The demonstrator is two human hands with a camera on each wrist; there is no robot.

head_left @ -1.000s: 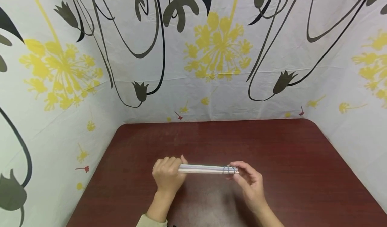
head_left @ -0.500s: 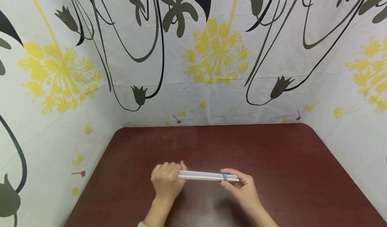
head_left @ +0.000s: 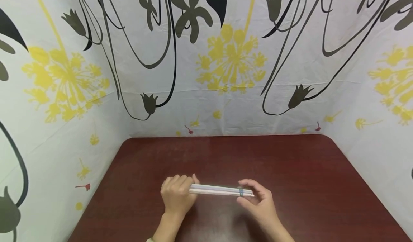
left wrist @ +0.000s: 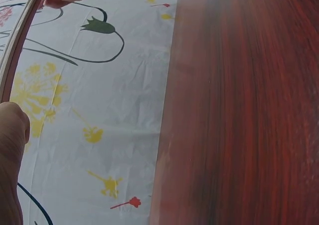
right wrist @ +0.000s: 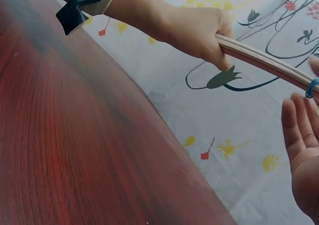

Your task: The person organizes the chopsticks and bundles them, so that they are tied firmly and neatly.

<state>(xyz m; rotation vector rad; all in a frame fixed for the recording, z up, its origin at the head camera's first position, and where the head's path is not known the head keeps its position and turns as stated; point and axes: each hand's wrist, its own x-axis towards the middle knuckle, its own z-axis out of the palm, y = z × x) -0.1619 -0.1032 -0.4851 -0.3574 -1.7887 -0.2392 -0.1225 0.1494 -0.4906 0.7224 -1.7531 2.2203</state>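
My left hand (head_left: 178, 193) grips one end of a bundle of slim, pale sticks, likely chopsticks (head_left: 214, 189), held level above the table. A blue rubber band (head_left: 241, 191) sits around the bundle near its right end. Around that end, my right hand (head_left: 259, 202) has its thumb and index finger spread apart, on either side of the sticks. In the right wrist view, the fingers (right wrist: 299, 120) look fairly straight, close below the band; contact is hard to tell. The left wrist view shows the bundle (left wrist: 17, 40) only at its edge.
The dark red-brown wooden table (head_left: 155, 156) has rounded far corners. White cloth (head_left: 222, 116) printed with flowers and stems hangs around its back and sides. A dark strap (right wrist: 82, 8) is on the left wrist.
The band's spread loops have drawn together into one narrow wrap around the sticks. My right hand moved slightly left, and its fingers have parted from the band. The left hand keeps its grip.
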